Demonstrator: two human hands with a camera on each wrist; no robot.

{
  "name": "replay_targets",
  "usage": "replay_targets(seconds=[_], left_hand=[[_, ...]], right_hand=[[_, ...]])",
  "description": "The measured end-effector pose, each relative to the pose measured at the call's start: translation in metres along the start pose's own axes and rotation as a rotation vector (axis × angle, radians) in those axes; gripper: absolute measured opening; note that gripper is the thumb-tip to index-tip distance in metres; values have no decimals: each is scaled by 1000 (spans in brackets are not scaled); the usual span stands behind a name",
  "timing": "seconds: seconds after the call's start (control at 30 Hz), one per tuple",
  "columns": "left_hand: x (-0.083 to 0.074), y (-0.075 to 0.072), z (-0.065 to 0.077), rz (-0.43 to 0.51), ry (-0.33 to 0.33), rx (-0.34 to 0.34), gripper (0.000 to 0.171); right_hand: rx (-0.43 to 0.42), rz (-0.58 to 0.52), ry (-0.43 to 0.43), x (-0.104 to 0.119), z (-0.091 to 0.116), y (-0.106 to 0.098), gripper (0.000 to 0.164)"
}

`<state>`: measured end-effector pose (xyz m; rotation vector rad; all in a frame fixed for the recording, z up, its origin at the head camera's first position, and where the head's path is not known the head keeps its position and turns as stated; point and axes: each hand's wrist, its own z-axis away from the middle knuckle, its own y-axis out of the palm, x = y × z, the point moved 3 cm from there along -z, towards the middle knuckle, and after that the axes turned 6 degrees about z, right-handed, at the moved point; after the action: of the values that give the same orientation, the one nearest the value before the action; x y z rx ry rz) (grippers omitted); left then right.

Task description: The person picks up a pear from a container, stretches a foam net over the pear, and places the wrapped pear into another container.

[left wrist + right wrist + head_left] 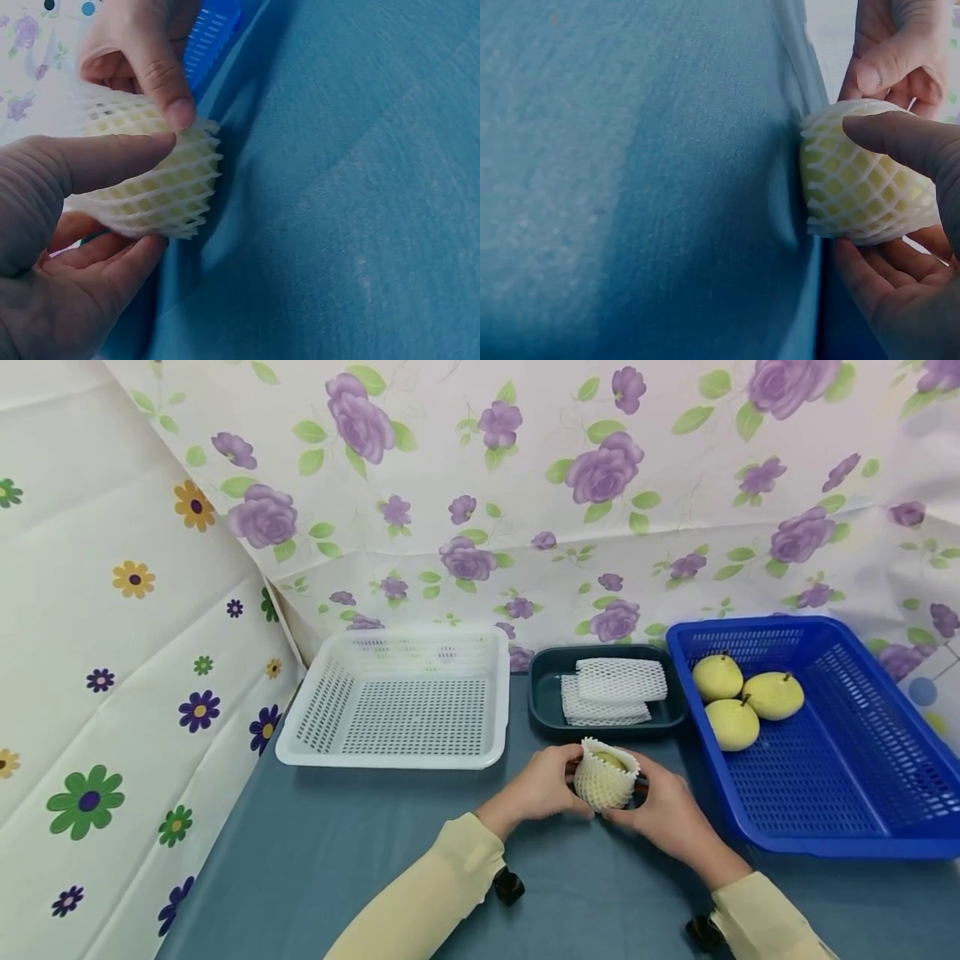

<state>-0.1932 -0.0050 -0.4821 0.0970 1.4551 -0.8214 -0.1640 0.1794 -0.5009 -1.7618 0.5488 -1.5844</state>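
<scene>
Between my two hands is a yellow pear (609,762) wrapped in a white foam net sleeve (602,783), its upper rim standing up around the fruit. My left hand (542,783) grips it from the left, thumb on the near side and fingers curled round the far side. From the right, my right hand (667,806) holds it the same way. In the left wrist view both thumbs press on the netting (169,184), their tips close together. The right wrist view shows the net (866,180) stretched in diamonds over the pear.
A dark green tray (543,706) behind my hands holds white foam net sleeves (622,681). On the right, a blue basket (832,777) contains three pears (775,696) in its left back corner. A white perforated basket (393,760) stands at the left, near the floral cloth backdrop (420,535).
</scene>
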Motion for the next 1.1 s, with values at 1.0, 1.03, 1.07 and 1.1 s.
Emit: replay_targets(seconds=[1.0,1.03,1.07,1.1], left_hand=[[-61,-53,31,622,258,-150,46],[-61,-54,32,643,252,-150,45],[-60,-55,32,663,240,-151,44],[-58,-55,31,679,236,-150,43]], right_hand=[[-223,-365,-96,62,0,-45,66],[-225,-395,-96,63,-1,-47,61],[-226,-419,-90,65,-3,-48,55],[-223,-446,-82,67,-4,-49,50]])
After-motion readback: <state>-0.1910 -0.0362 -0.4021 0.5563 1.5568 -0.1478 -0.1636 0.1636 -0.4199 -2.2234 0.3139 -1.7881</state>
